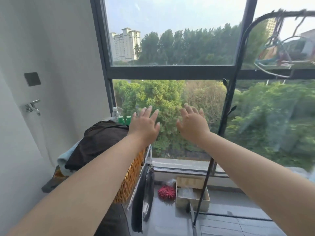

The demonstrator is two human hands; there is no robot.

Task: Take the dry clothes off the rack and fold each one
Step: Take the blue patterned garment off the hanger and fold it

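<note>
Both bare arms reach forward toward the window (172, 31), left hand (144, 124) and right hand (192, 125) raised side by side, palms out, fingers spread and holding nothing. The black rack (227, 106) stands upright just right of them, its top curving rightward. Dark clothes (100, 142) lie heaped on a wicker basket (131, 178) under the left arm.

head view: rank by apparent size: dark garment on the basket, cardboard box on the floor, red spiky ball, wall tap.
1. dark garment, clearly largest
2. cardboard box
3. red spiky ball
4. wall tap

The ball and tap look close in size; that order is unsure. The garment is also nearer the camera, which inflates it.
</note>
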